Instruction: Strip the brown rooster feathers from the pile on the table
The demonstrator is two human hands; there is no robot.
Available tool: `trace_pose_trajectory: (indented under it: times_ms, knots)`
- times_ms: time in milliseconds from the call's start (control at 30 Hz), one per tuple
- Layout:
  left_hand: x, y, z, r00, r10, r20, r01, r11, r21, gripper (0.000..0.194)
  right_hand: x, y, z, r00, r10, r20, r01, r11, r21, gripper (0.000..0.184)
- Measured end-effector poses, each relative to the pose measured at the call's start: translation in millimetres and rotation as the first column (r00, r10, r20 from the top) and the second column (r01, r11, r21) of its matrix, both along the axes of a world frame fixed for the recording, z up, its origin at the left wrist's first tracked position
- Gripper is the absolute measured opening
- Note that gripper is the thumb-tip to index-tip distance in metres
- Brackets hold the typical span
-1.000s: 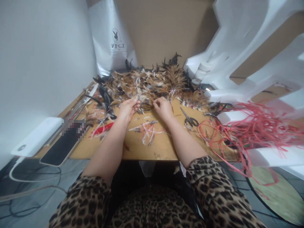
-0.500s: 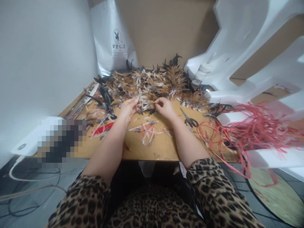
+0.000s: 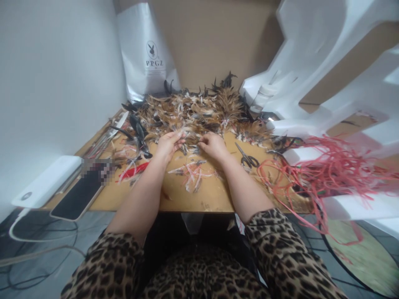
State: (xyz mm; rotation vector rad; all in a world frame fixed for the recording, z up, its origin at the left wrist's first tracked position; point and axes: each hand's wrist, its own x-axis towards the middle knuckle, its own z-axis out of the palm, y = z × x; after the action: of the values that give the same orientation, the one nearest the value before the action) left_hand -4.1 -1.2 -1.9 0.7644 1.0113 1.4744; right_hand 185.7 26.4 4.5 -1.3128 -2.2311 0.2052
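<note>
Here, the left hand point(image 3: 171, 145) pinches a few feathers point(image 3: 186, 134) between thumb and fingers, at the near edge of the feather pile point(image 3: 196, 110) on the table's point(image 3: 205, 202) far part. To its right, the right hand point(image 3: 213, 145) curls its fingertips close together; I cannot tell whether they grip anything. Scissors point(image 3: 247, 157) lie farther right.

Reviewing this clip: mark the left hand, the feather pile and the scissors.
Left hand point(image 3: 168, 146): head view, middle of the hand.
Feather pile point(image 3: 193, 110): head view, brown feathers mid-pile.
Scissors point(image 3: 245, 156): head view, where blades meet handles.
</note>
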Motion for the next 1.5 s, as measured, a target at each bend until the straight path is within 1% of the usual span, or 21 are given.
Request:
trace_pose_trajectory:
  times_ms: [100,200,267,367,433,500,600,733,800,867,933,1000,1067,1133,1200,1233,1300,1333,1400,1467,1500]
  knots:
    - [2,-2,0.9,0.999,-0.013,-0.039,0.013,1.0,0.013,0.02,-1,0,-1.5,0.995,-0.027,0.098,0.035,0.996,-0.077,0.018]
    - [4,-3,1.1,0.996,-0.032,-0.079,0.033,0.999,0.022,0.024,-1,1,-3.4,0.993,-0.006,0.12,0.02,0.993,-0.118,0.014]
    - [4,-3,1.0,0.995,-0.04,-0.097,0.043,0.999,0.026,0.025,-1,1,-3.3,0.997,0.017,0.08,-0.01,0.997,-0.082,0.015]
    - [4,-2,1.0,0.994,-0.039,-0.106,0.042,0.999,0.027,0.026,1,1,0.4,0.996,0.082,-0.029,-0.081,0.996,0.046,0.016]
    - [4,-2,1.3,0.993,-0.039,-0.108,0.042,0.999,0.026,0.026,2,0,4.7,0.985,0.151,-0.079,-0.142,0.983,0.119,0.017]
    - [4,-3,1.8,0.991,-0.043,-0.125,0.047,0.998,0.032,0.027,2,-2,9.3,0.972,0.214,-0.094,-0.197,0.967,0.164,0.016]
    - [5,-4,2.4,0.977,-0.053,-0.207,0.064,0.997,0.049,0.028,2,-4,14.7,0.962,0.26,-0.082,-0.241,0.952,0.188,0.015]
    - [9,-6,2.4,0.932,-0.06,-0.357,0.081,0.996,0.045,0.024,0,-7,18.2,0.958,0.283,-0.04,-0.271,0.945,0.185,0.014]
    - [11,-6,2.2,0.913,-0.074,-0.401,0.096,0.995,0.036,0.02,0,-8,19.1,0.958,0.287,-0.016,-0.28,0.944,0.176,0.014]
    - [13,-6,2.0,0.906,-0.098,-0.411,0.118,0.993,0.024,0.016,-1,-9,19.1,0.962,0.272,-0.002,-0.268,0.95,0.16,0.015]
    - [15,-7,1.7,0.917,-0.117,-0.382,0.13,0.991,0.008,0.014,-2,-10,17.7,0.97,0.244,-0.013,-0.24,0.96,0.143,0.016]
    - [17,-6,1.0,0.943,-0.124,-0.31,0.121,0.992,-0.027,0.013,-4,-10,15.2,0.974,0.22,-0.058,-0.21,0.968,0.139,0.016]
    - [17,-5,-0.1,0.974,-0.102,-0.204,0.089,0.994,-0.069,0.01,-5,-10,12.7,0.97,0.198,-0.141,-0.176,0.972,0.155,0.016]
    - [17,-3,-1.5,0.994,-0.055,-0.09,0.046,0.994,-0.097,0.006,-5,-10,11.6,0.953,0.168,-0.253,-0.125,0.976,0.176,0.017]
    - [14,0,-2.6,1.0,0.014,0.016,-0.012,0.995,-0.101,0.004,-6,-10,11.8,0.918,0.118,-0.378,-0.05,0.981,0.185,0.017]
    - [12,2,-2.9,0.996,0.05,0.068,-0.043,0.994,-0.102,0.006,-6,-9,12.1,0.893,0.091,-0.441,-0.011,0.984,0.18,0.017]
    - [9,5,-2.8,0.979,0.117,0.165,-0.098,0.988,-0.117,0.01,-8,-9,12.0,0.826,0.047,-0.562,0.032,0.991,0.129,0.017]
    - [7,6,-2.4,0.969,0.142,0.204,-0.117,0.985,-0.129,0.012,-10,-9,11.3,0.79,0.033,-0.613,0.021,0.997,0.081,0.018]
    - [6,7,-1.3,0.954,0.167,0.248,-0.133,0.98,-0.148,0.014,-16,-10,8.5,0.729,0.01,-0.685,-0.064,0.996,-0.054,0.018]
    - [8,6,-0.3,0.955,0.154,0.252,-0.124,0.984,-0.13,0.013,-24,-12,4.5,0.686,-0.015,-0.728,-0.181,0.965,-0.191,0.021]
    - [10,5,0.0,0.96,0.133,0.245,-0.109,0.988,-0.107,0.013,-29,-14,2.4,0.664,-0.025,-0.747,-0.233,0.943,-0.239,0.024]
